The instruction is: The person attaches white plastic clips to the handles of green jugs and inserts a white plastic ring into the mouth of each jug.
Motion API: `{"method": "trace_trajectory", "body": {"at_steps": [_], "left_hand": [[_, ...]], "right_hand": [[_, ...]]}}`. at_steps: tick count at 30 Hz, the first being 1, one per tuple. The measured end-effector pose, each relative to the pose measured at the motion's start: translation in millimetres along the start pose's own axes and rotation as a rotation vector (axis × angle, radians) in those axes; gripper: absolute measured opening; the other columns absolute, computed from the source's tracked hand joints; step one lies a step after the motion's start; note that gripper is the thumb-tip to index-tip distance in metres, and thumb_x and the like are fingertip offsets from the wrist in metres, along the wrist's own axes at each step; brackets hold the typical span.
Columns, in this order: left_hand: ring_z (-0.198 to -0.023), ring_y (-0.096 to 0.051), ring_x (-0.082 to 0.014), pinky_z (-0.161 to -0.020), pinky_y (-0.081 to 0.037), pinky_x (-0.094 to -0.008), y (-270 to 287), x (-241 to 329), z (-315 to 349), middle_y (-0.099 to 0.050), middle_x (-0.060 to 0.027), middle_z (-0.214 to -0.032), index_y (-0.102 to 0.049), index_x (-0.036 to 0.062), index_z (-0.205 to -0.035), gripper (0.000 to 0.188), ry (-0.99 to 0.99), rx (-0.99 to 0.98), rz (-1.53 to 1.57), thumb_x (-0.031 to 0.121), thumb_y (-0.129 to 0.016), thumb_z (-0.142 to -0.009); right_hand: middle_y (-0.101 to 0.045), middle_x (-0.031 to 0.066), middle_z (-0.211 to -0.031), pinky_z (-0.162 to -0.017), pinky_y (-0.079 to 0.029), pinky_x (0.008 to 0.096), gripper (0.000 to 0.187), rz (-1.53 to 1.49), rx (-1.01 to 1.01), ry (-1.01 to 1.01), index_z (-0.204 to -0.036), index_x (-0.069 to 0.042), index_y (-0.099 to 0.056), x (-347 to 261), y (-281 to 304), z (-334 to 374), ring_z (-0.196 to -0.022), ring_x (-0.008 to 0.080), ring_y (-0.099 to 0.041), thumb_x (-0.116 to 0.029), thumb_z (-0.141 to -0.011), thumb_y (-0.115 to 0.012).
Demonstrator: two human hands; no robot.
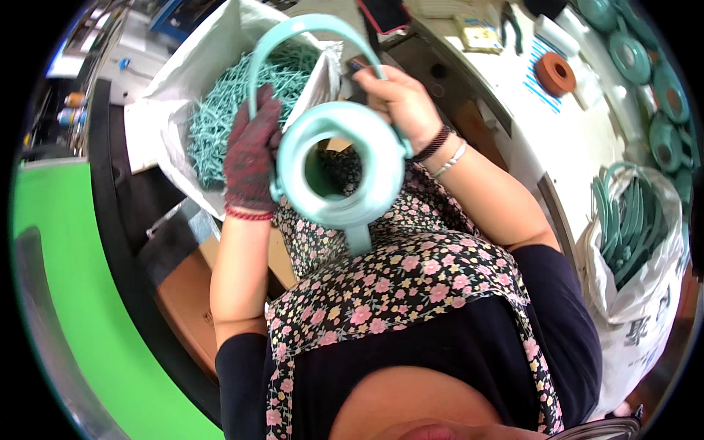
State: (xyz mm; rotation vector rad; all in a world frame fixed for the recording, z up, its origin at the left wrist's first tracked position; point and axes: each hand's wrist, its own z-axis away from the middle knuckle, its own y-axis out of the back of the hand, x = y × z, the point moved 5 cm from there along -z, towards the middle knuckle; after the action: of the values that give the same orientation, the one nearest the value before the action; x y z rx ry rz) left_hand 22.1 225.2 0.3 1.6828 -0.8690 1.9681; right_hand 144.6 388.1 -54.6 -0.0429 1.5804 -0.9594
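Between my hands is a light teal plastic ring-shaped part (290, 158) with a wide round opening and a short tab at its lower edge. A curved teal carry handle (312, 23) arches above it. My left hand (253, 158), in a dark red and black glove, is closed around the handle's left end, beside the ring. The bare fingers of my right hand (403, 103) pinch the handle's right end. Slight motion blur softens the part, and my fingers hide where the handle's ends meet the ring.
Behind my left hand stands a white sack (176, 95) of thin teal plastic scraps (220, 110). The worktable (543, 143) at right bears an orange-brown roll (555, 73), pliers (511, 28) and several teal ring parts (629, 57). A white bag (645, 293) holds teal handles (623, 227). Left lies a green surface (81, 271).
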Motion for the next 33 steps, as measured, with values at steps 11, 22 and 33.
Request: {"method": "trace_trajectory", "body": {"at_steps": [11,22,33], "left_hand": [[-0.055,-0.039,-0.0042,-0.052,-0.034,-0.0174,-21.5,-0.8,-6.1,-0.045,0.0061,-0.066,-0.051,0.0025,-0.132,0.047,0.079,-0.044,0.055,0.019,-0.065,-0.090],[-0.066,-0.051,-0.0097,-0.090,-0.050,-0.0368,-23.8,36.8,30.7,-0.059,-0.0039,-0.071,-0.051,-0.0061,-0.124,0.045,-0.592,0.012,-0.111,0.023,-0.061,-0.091],[-0.086,-0.059,-0.0092,-0.080,-0.053,-0.0333,-105.3,39.6,40.4,-0.061,-0.0009,-0.089,-0.051,0.0087,-0.132,0.039,0.123,0.178,0.452,0.026,-0.051,-0.097]], "right_hand": [[-0.055,-0.0013,-0.076,-0.061,-0.045,0.0217,0.014,-0.222,0.012,-0.120,-0.089,-0.007,-0.057,13.5,19.7,5.4,-0.066,0.0075,-0.052,-0.019,-0.095,-0.057],[-0.058,0.0099,-0.101,-0.090,-0.039,0.0354,0.039,0.141,-0.146,0.688,-0.096,-0.005,-0.055,-35.7,4.4,19.4,-0.098,0.0196,-0.050,-0.041,-0.099,-0.040],[-0.055,0.0153,-0.119,-0.096,-0.043,0.0404,0.087,1.066,-0.032,0.874,-0.130,-0.004,-0.045,-126.2,-42.7,106.1,-0.112,0.0287,-0.055,-0.032,-0.060,-0.086]]}}
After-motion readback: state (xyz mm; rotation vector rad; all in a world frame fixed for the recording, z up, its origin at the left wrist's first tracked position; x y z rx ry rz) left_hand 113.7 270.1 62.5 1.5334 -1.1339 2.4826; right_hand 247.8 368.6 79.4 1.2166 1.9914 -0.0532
